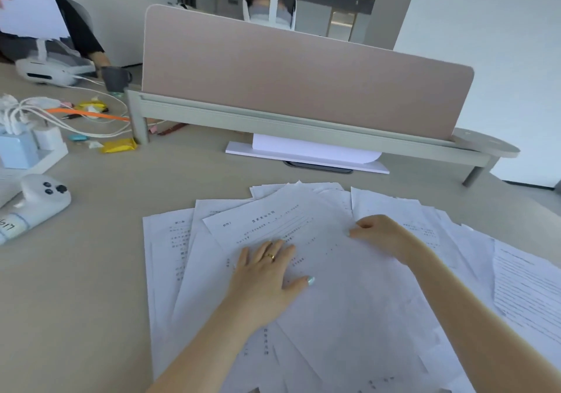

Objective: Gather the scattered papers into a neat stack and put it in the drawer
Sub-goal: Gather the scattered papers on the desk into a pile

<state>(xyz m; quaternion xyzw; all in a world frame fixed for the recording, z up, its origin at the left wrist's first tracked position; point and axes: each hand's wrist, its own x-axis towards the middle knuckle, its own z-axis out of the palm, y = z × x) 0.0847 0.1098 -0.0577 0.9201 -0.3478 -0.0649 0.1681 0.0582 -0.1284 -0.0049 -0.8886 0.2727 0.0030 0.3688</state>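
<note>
Several white printed papers (pixel 349 295) lie fanned out and overlapping on the beige desk (pixel 91 286), from the middle to the right edge. My left hand (pixel 267 274) lies flat on the top sheets with straight, spread fingers and a gold ring. My right hand (pixel 379 236) rests on the papers further right, its fingers curled down on a sheet's edge; whether it pinches the sheet is unclear. No drawer is in view.
A pink divider screen (pixel 303 80) on a grey rail crosses the desk behind the papers, with a white stand (pixel 306 154) under it. A white controller (pixel 36 201), chargers and cables (pixel 45 119), and yellow wrappers (pixel 118 146) lie left. People sit behind.
</note>
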